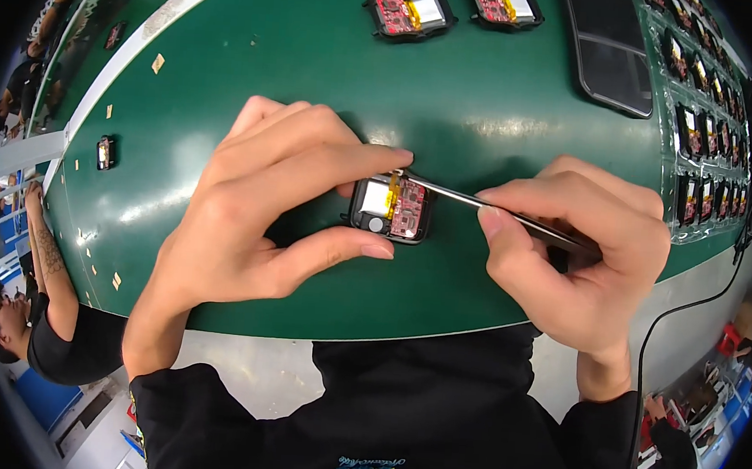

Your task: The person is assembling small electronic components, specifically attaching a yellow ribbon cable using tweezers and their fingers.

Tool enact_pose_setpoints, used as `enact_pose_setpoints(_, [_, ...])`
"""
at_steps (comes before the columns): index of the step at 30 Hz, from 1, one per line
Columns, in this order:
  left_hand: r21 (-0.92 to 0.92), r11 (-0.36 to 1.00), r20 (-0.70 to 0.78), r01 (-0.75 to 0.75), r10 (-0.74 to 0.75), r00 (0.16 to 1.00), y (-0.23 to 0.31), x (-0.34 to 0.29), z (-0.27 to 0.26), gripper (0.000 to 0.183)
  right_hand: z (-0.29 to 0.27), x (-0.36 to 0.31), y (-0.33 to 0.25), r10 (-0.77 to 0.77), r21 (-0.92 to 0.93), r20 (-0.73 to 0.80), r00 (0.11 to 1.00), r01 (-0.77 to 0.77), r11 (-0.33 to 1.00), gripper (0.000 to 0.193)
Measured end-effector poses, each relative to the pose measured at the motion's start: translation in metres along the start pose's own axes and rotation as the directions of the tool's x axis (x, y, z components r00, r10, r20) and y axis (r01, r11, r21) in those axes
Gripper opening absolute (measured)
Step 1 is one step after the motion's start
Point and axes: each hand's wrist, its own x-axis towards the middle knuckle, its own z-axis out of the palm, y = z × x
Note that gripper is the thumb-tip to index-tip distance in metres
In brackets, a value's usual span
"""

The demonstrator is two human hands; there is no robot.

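An open smartwatch case (411, 212) lies on the green table, showing a red circuit board, a silver battery and yellow tape. My left hand (283, 197) is closed around it, index finger along its far edge and thumb at its near edge. In my right hand (580, 240) I grip metal tweezers (457, 195) between thumb and fingers. Their tip reaches the case's far edge, close to my left index fingertip and the yellow tape. What the tip touches is too small to make out.
Two more open watch cases (411, 12) (504, 4) lie at the far side, beside a dark phone-like slab (611, 55). Clear plastic trays (705, 144) of watch cases fill the right. A small module (105, 153) and paper scraps (158, 63) lie left. A co-worker (57, 299) sits at the left edge.
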Motion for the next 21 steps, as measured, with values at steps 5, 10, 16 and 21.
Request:
enact_pose_setpoints(5, [0.012,1.000,0.012,0.003,-0.003,1.000,0.0005,0.0006,-0.0021,0.066,0.0059,0.0031,0.0004,-0.036,-0.015,0.015,0.999,0.036,0.999,0.015])
enact_pose_setpoints(10, [0.007,1.000,0.014,-0.027,0.027,1.000,-0.0031,0.0023,-0.0021,0.068,0.0094,0.0021,0.0019,-0.053,-0.029,-0.024,0.998,0.052,0.998,0.015])
enact_pose_setpoints(16, [0.010,1.000,0.027,-0.023,0.023,0.999,-0.0010,0.0036,-0.0028,0.070,0.0075,0.0023,0.0013,-0.079,-0.053,-0.007,0.997,0.079,0.996,0.014])
enact_pose_setpoints(21, [0.020,0.998,0.034,-0.067,0.066,0.997,-0.0025,0.0042,-0.0049,0.071,0.0069,0.0027,0.0017,-0.085,-0.061,-0.018,0.996,0.084,0.995,0.017])
